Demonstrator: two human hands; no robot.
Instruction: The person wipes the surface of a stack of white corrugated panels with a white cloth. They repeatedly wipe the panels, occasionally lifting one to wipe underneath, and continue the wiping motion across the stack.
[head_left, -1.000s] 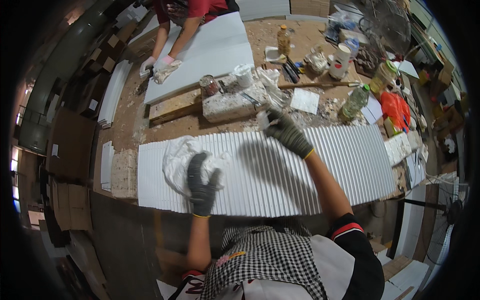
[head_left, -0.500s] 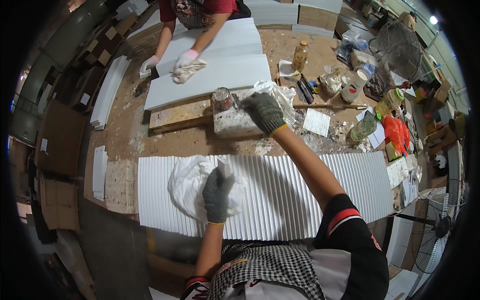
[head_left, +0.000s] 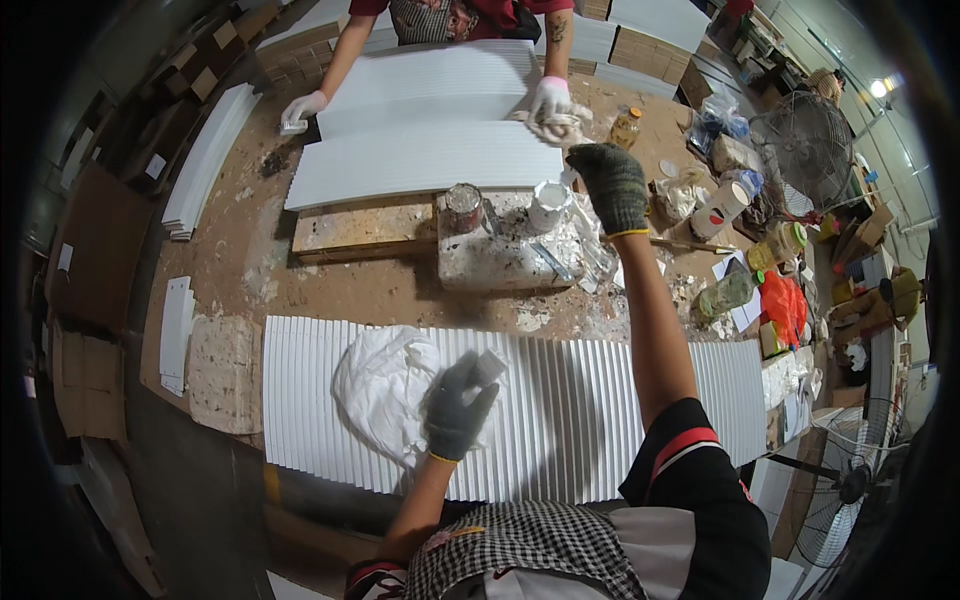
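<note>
Both my hands wear dark grey knit gloves with yellow cuffs. My left hand [head_left: 455,412] closes around a small pale block [head_left: 490,366]. It is over a row of white slats [head_left: 570,430] laid side by side, next to a crumpled white cloth [head_left: 378,385]. My right hand [head_left: 612,188] is stretched forward, right of a white open-topped can [head_left: 548,207]. Its fingers are curled; what they hold, if anything, is hidden. A stained can [head_left: 463,208] and a flat metal blade [head_left: 551,261] rest on the same paint-spattered block [head_left: 480,268] as the white can.
Across the table a co-worker's gloved hand [head_left: 550,100] wipes white panels [head_left: 430,160] with a rag [head_left: 556,127]. Jars, a green bottle [head_left: 728,294] and a red bag [head_left: 784,304] crowd the right side. Two fans stand beyond it. White strips [head_left: 205,165] are stacked at the left.
My right hand has moved right, away from the spattered block, uncovering the white can and blade. My left hand has shifted slightly right with the pale block. The co-worker's rag hand has moved right.
</note>
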